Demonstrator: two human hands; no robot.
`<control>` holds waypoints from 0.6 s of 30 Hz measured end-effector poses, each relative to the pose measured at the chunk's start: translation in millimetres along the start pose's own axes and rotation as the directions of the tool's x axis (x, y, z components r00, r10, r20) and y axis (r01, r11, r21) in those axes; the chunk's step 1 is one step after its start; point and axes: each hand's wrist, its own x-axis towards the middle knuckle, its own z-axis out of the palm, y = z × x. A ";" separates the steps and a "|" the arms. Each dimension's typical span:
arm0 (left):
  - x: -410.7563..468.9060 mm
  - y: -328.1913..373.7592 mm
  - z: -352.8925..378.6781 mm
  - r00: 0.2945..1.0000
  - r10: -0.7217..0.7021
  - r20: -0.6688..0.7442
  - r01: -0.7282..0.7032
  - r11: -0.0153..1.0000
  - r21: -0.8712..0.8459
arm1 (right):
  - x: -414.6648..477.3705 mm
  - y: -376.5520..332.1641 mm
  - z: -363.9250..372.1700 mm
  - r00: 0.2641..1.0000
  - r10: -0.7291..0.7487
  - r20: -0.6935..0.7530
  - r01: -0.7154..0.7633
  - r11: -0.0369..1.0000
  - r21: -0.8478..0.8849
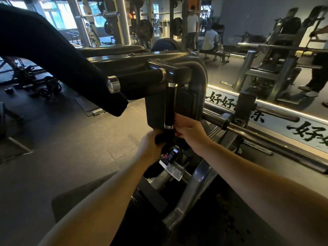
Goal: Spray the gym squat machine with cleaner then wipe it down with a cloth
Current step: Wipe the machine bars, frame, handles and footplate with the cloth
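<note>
From my remote seat, the squat machine fills most of the view, and its black shoulder pad sweeps across the upper left. A mirror lines the wall on the right. An upright handle with a chrome end cap hangs down in front of the dark back pad. My left hand has its fingers curled tight around a bunched black cloth just under that cap. My right hand pinches the cloth's other side between thumb and fingers, beside the handle's lower end.
</note>
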 end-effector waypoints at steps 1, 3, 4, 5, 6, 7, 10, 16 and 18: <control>-8.7 -6.6 5.9 0.999 -0.018 0.030 0.016 0.997 0.074 | -1.5 1.4 0.0 1.000 0.007 -0.023 -0.007 1.000 0.003; -21.5 -11.6 12.2 0.999 -0.045 -0.012 0.046 0.997 0.069 | -4.8 5.7 -1.8 0.996 0.031 -0.082 -0.032 0.999 -0.017; -24.9 -9.3 11.5 0.997 -0.047 -0.063 0.048 0.999 0.009 | -5.0 8.9 -3.8 0.992 0.060 -0.108 -0.063 0.998 -0.029; -26.7 -5.6 9.2 0.992 -0.050 -0.115 0.043 0.997 -0.062 | -5.0 13.3 -6.6 0.989 0.094 -0.118 -0.100 0.994 -0.042; -26.7 -1.9 5.8 0.987 -0.045 -0.156 0.026 0.992 -0.123 | -5.8 16.7 -9.3 0.984 0.142 -0.106 -0.148 0.988 -0.054; -26.9 3.4 2.0 0.982 -0.036 -0.184 0.004 0.985 -0.172 | -8.5 18.1 -11.2 0.978 0.198 -0.067 -0.201 0.979 -0.037; -28.2 20.5 -5.3 0.982 -0.007 -0.189 -0.043 0.965 -0.260 | -16.0 19.2 -11.8 0.934 0.335 0.122 -0.353 0.915 0.196; -29.8 25.7 -9.8 0.995 0.057 -0.080 -0.079 0.945 -0.318 | -23.3 9.5 -7.1 0.944 0.328 0.039 -0.318 0.869 0.380; -26.4 30.9 -16.0 0.989 0.037 -0.142 -0.081 0.946 -0.313 | -23.9 4.4 -10.7 0.942 0.334 -0.034 -0.299 0.880 0.368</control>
